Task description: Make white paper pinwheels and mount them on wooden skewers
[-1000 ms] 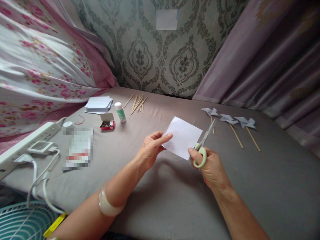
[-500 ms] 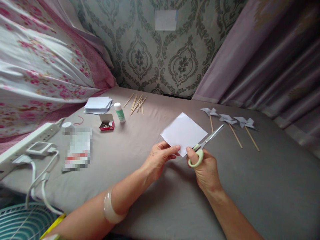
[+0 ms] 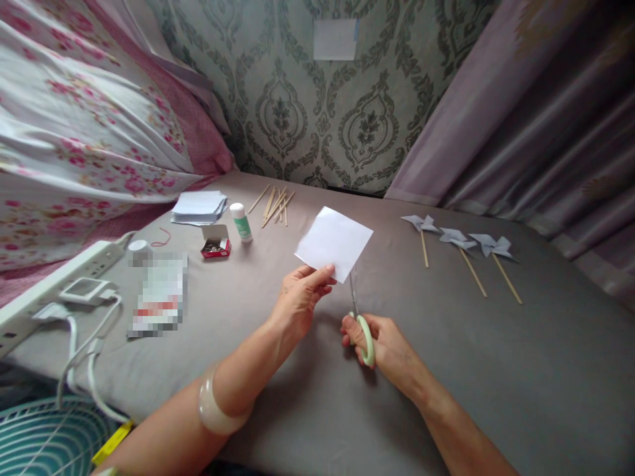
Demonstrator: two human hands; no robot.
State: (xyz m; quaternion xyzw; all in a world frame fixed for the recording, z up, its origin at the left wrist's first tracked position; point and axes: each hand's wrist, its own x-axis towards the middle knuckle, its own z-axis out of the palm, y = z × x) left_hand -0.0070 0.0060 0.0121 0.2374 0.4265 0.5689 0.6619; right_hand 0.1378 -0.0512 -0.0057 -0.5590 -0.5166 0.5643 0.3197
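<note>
My left hand (image 3: 300, 297) pinches the lower corner of a white paper square (image 3: 333, 242) and holds it up over the grey sheet. My right hand (image 3: 381, 347) grips pale green-handled scissors (image 3: 358, 317), blades pointing up toward the paper's lower edge. The blade tips sit just below the paper, right of my left fingers.
Three paper pinwheels on sticks (image 3: 459, 241) lie to the right. At the back left are a paper stack (image 3: 198, 206), a glue stick (image 3: 241, 221), a small red box (image 3: 215, 244) and several wooden sticks (image 3: 275, 203). A power strip (image 3: 54, 281) with cables sits far left.
My left hand carried the paper left and turned it. My right hand drew back toward me and swung the scissors from pointing right to pointing straight up at the paper.
</note>
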